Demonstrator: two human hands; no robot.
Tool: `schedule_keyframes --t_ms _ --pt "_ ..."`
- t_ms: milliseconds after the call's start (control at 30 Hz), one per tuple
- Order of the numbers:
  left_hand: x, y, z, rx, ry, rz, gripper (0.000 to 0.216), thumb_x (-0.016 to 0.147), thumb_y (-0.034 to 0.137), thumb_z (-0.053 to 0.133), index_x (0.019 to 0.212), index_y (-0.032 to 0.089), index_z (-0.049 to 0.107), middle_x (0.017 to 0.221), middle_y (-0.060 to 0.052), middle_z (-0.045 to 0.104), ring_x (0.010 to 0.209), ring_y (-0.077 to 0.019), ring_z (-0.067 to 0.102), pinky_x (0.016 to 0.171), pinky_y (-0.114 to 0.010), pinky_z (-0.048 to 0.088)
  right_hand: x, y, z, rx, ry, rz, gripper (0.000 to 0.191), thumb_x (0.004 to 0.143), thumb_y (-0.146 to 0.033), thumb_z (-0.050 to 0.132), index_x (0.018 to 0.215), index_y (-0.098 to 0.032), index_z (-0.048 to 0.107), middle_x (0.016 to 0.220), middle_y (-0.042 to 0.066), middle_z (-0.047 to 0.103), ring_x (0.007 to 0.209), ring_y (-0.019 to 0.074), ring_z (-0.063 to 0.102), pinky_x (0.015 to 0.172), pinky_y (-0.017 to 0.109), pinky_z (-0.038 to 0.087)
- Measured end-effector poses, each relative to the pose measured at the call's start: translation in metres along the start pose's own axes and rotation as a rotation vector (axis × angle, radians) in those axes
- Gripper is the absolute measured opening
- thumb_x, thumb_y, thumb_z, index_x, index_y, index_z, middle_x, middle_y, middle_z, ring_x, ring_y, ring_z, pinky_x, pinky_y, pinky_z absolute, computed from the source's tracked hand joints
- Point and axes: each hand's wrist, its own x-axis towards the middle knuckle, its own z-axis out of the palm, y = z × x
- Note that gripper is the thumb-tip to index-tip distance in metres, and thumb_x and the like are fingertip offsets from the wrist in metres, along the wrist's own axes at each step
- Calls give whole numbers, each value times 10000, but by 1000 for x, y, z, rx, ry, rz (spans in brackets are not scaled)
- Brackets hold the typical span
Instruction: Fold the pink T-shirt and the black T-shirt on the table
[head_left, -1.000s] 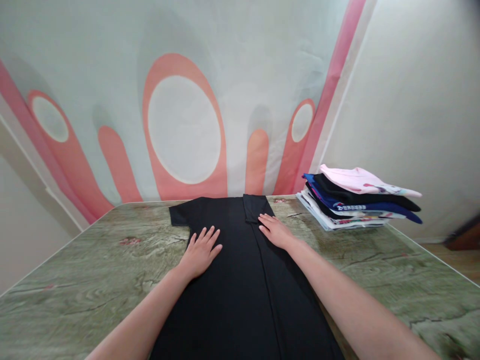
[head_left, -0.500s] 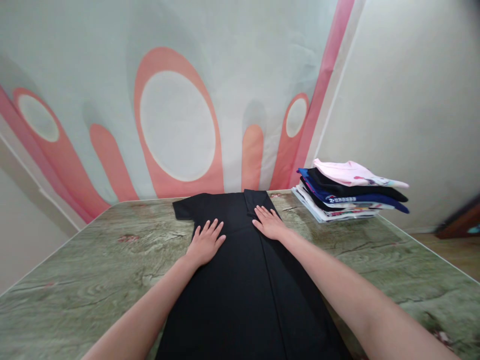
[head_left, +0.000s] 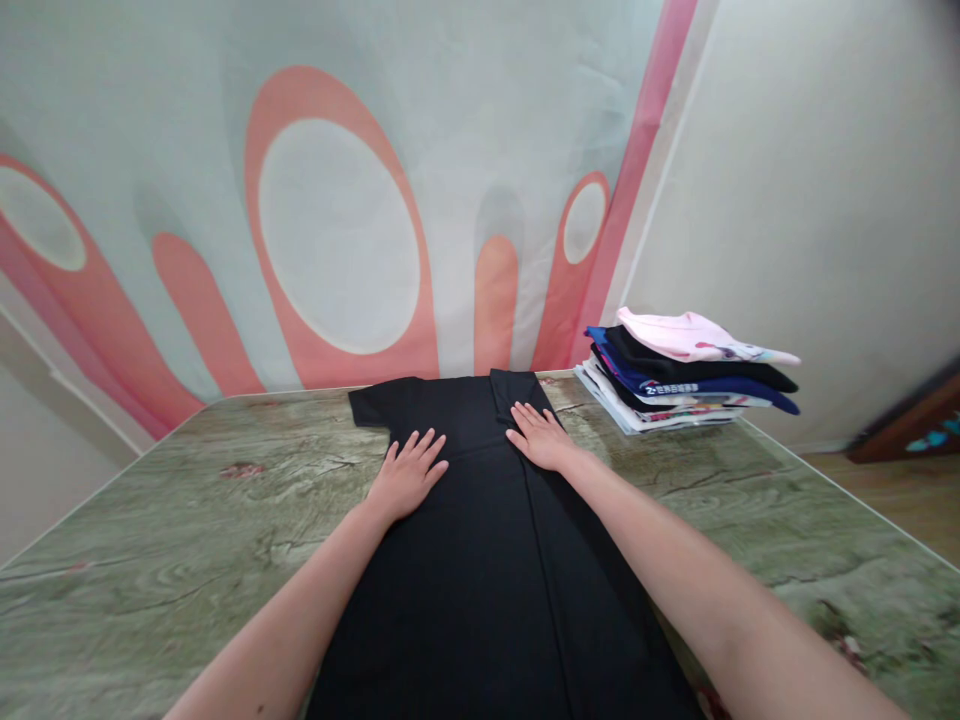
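Note:
A black T-shirt [head_left: 480,560] lies spread lengthwise on the green marbled table [head_left: 172,520], its right side folded over toward the middle and one sleeve sticking out at the far left. My left hand [head_left: 407,474] rests flat on the shirt's upper left part, fingers stretched out. My right hand [head_left: 538,438] lies flat on the folded-over flap near the shirt's far end, fingers also spread. Neither hand holds anything.
A stack of folded shirts [head_left: 686,380], pink on top over black, blue and white ones, sits at the table's far right corner. A wall hanging with pink ovals [head_left: 337,230] stands behind the table. Wooden floor [head_left: 900,480] shows at right.
Both hands have slid a little farther up the shirt toward its far end, staying flat. The camera view has shifted slightly to the right.

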Motion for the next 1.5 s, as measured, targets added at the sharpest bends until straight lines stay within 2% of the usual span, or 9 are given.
schedule_keyframes --t_ms 267,633,767,900,1000,1133,1300,1400,1500 --pt "-2 -1 1 -3 18 1 538 957 535 222 1462 351 251 1540 11 232 1404 -277 199 1088 -499 202 -10 5 -4 37 44 -54 649 945 -557 111 1468 -206 265 1541 36 210 1420 191 147 1140 410 115" --pt "-6 1 -1 -2 21 -14 587 935 592 220 1473 357 213 1545 -4 220 1406 -324 169 1086 -543 180 -15 5 -13 66 47 -80 620 951 -542 149 1476 -225 238 1544 32 197 1423 189 134 1139 417 134" --pt "-9 3 -9 -27 9 -17 630 917 630 230 1480 353 177 1551 -23 199 1406 -347 146 1077 -574 175 -17 2 -14 55 33 -100 648 940 -576 159 1479 -222 229 1546 34 186 1426 202 118 1142 430 116" --pt "-16 12 -24 -55 -1 51 615 928 611 232 1482 357 155 1564 -14 140 1422 -322 80 1080 -572 178 -18 -9 -16 23 14 -41 668 940 -573 172 1480 -186 226 1542 68 190 1423 227 131 1141 461 108" --pt "-23 24 -29 -81 -65 153 569 944 582 222 1472 375 181 1560 3 152 1425 -293 90 1093 -561 164 -33 -23 -20 14 37 -52 672 941 -568 184 1480 -169 229 1546 80 167 1426 237 111 1140 471 114" --pt "-44 46 -29 -85 -85 198 559 951 566 228 1472 371 175 1556 -10 167 1422 -300 108 1098 -591 120 -80 -40 -26 47 -18 -162 634 947 -562 178 1474 -217 252 1543 50 182 1425 229 120 1149 465 111" --pt "-92 75 -44 -127 -136 318 557 957 542 258 1467 399 89 1560 9 132 1424 -288 100 1099 -606 121 -137 -47 -36 94 -56 -196 580 962 -531 200 1479 -270 214 1545 16 181 1425 201 123 1158 457 112" --pt "-119 90 -57 -141 -161 384 570 965 508 286 1466 388 42 1560 12 126 1423 -270 118 1111 -591 121 -151 -46 -40 112 -57 -215 567 967 -520 221 1477 -272 218 1542 19 197 1424 197 130 1157 470 110" --pt "-134 101 -65 -145 -199 417 587 966 485 316 1464 388 19 1558 19 110 1422 -264 129 1118 -580 130 -150 -46 -43 130 -69 -215 574 961 -527 247 1470 -261 246 1539 37 211 1420 212 149 1148 483 130"
